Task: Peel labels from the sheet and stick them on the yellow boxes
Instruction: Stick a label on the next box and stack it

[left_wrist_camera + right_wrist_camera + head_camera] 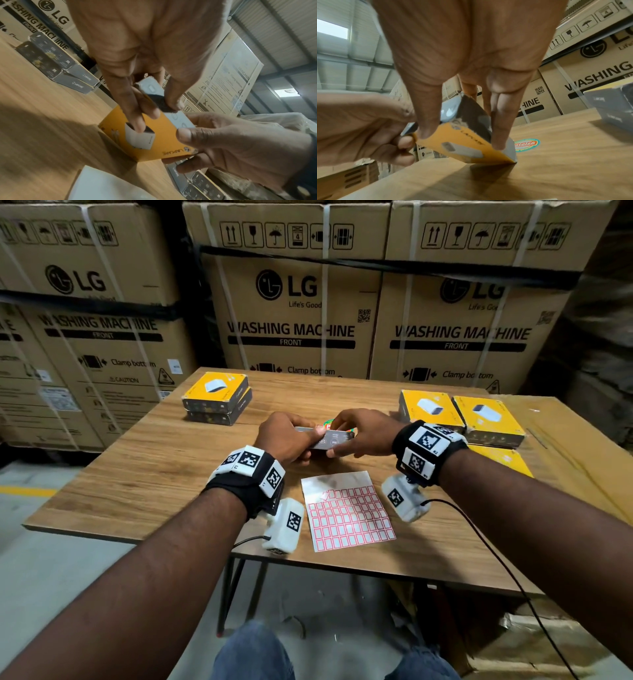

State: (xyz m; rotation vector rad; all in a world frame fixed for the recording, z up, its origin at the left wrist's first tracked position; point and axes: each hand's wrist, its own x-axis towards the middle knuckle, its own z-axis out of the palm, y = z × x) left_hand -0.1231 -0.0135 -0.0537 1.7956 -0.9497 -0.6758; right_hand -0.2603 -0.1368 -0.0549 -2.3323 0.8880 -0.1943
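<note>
Both hands hold one yellow box (329, 441) tilted up on its edge over the wooden table (154, 474), grey side toward me. My left hand (301, 440) grips its left end, fingers on the yellow face (154, 138) and thumb on the grey side. My right hand (346, 436) pinches the right end, thumb on the yellow face (462, 143) and fingers on the grey side. The label sheet (346, 511), red-bordered labels with the top rows bare, lies flat in front of the hands. No peeled label shows on either hand.
Two yellow boxes are stacked (215, 398) at the back left. More yellow boxes (462, 412) sit at the right on flat cardboard (565, 440). A round coloured sticker (527, 144) is on the table behind the held box. Large washing-machine cartons (291, 313) wall the far side.
</note>
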